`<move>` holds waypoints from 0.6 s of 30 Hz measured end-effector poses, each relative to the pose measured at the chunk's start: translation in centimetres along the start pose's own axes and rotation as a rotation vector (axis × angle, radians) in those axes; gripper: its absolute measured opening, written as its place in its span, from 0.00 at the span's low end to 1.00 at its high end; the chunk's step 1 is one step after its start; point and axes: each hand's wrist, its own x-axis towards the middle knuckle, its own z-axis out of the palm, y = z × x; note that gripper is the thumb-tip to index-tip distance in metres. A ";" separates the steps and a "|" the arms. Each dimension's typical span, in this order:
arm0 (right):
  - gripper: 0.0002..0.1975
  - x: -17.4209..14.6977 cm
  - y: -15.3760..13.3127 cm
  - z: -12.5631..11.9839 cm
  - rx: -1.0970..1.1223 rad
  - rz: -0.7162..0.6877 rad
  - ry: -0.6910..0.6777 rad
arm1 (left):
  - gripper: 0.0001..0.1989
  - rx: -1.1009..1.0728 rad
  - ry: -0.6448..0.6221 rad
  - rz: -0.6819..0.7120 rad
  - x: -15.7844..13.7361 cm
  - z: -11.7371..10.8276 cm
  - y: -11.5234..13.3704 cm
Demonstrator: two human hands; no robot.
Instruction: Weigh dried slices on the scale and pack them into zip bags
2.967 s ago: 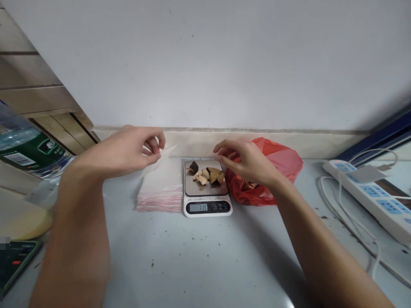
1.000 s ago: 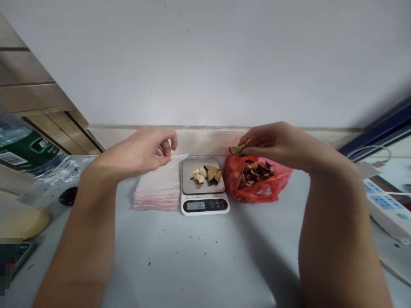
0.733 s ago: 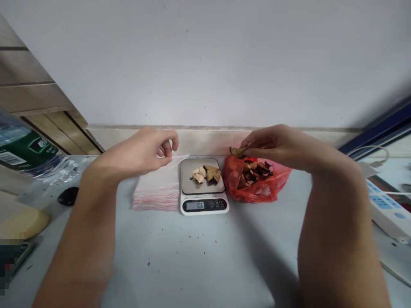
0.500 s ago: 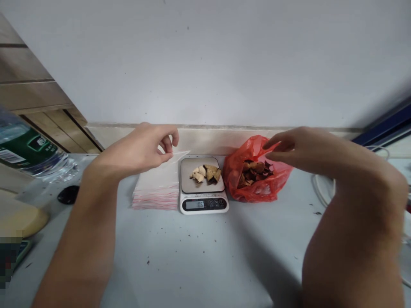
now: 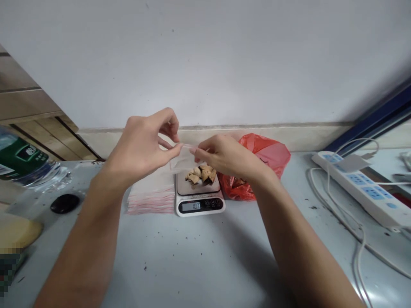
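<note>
A clear plastic zip bag (image 5: 181,161) hangs above the back of the small digital scale (image 5: 201,208). My left hand (image 5: 146,141) pinches its top edge between thumb and finger. At the bag's other side, my right hand (image 5: 224,155) has its fingertips closed on the edge. On the scale's pan lie several curled, dried tan and brown pieces, like dried peel (image 5: 207,174); the display seems to read 10.7. Left of the scale is a stack of zip bags (image 5: 150,199) with red seal lines. A red plastic bag (image 5: 276,154) stands at the right, its contents mostly behind my right hand.
A power strip (image 5: 362,184) with white cables lies at the right. On the left are a large water bottle (image 5: 28,158), a black round lid-like object (image 5: 64,203) and a yellowish object (image 5: 22,231). A white wall (image 5: 205,64) rises behind the table.
My right hand has moved left from above the red bag to the zip bag. My left hand now holds that bag nearer the scale. The displayed reading went from 10.6 to about 10.7.
</note>
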 end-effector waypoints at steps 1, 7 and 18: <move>0.09 0.1 0.0 0.2 0.014 0.017 0.087 | 0.12 -0.001 0.018 0.017 0.0 0.0 0.0; 0.05 0.6 0.0 0.4 0.259 -0.057 0.337 | 0.59 0.006 -0.306 0.179 0.1 0.4 -1.2; 0.13 0.7 1.3 0.1 0.621 -0.125 0.017 | 0.51 0.077 -0.384 0.065 0.3 -0.4 -2.4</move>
